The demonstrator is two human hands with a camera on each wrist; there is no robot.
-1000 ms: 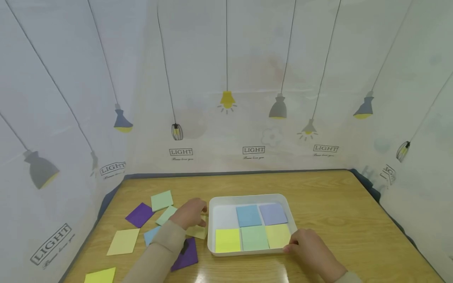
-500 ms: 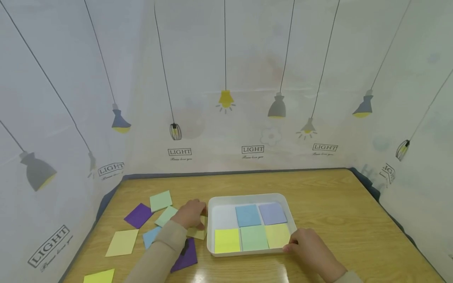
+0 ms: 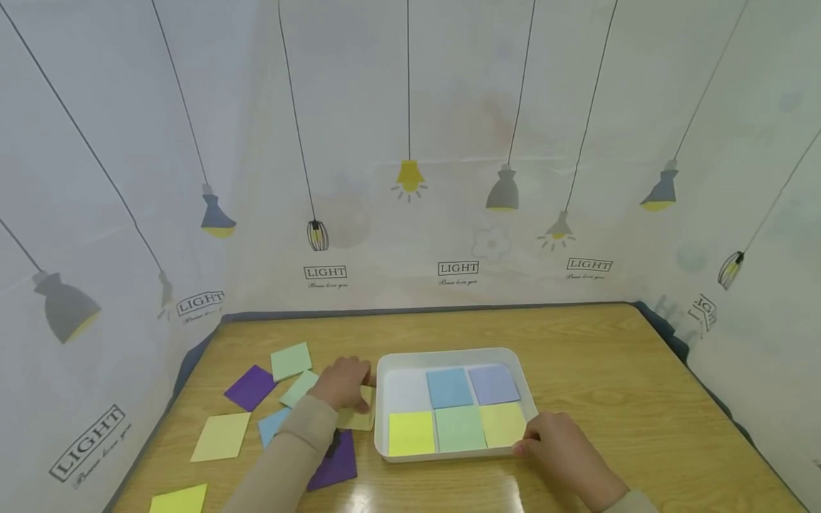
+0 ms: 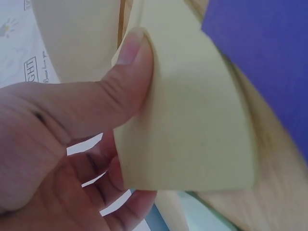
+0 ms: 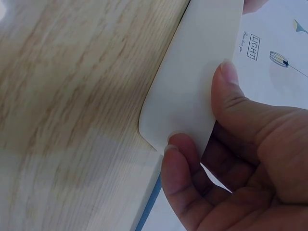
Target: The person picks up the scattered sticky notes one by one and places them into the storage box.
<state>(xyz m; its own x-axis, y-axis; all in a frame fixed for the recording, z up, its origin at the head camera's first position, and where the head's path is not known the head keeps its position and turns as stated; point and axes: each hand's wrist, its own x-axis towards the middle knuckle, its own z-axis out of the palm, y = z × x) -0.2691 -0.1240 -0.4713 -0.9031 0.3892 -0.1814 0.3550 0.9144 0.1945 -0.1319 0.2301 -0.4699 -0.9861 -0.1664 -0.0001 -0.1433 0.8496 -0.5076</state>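
Still much as half a second back: left grip, lower centre of frame, pinching a cream card just left of the tray; right grip clamped on the tray's lower-right corner. Five cards lie inside. Purple card below left grip; sleeve partly hides a blue card.

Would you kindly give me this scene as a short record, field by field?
Left grip: pinches a pale yellow square beside the white tray
Right grip: holds the tray's near right corner
Tray back row: blue square, lavender square
Tray front row: bright yellow square, light green square, pale yellow square
Wooden table, left side: two light green squares, two purple, one blue, one pale yellow, one bright yellow
Backdrop: printed hanging lamps
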